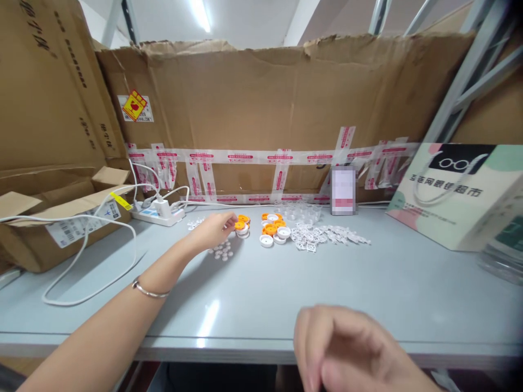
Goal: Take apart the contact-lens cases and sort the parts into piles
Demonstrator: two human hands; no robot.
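Observation:
My left hand (214, 231) reaches to the far middle of the table, its fingers closed at the edge of an orange round plastic cap (240, 225). White round caps (242, 234) lie beneath that cap. Small white discs (223, 250) are scattered just below the hand. To the right sits a cluster of orange caps (270, 229) and white caps (283, 233). My right hand (351, 348) hovers near the front edge, slightly blurred, fingers curled toward the thumb. Whatever its fingertips may hold is hidden.
White openwork pieces (310, 237) and clear plastic parts (302, 212) lie right of the caps. A phone (344, 190) leans against the cardboard (261, 98). A power strip (159, 215) with white cables and an open box (61, 218) stand left; a paper bag (453, 190) stands right.

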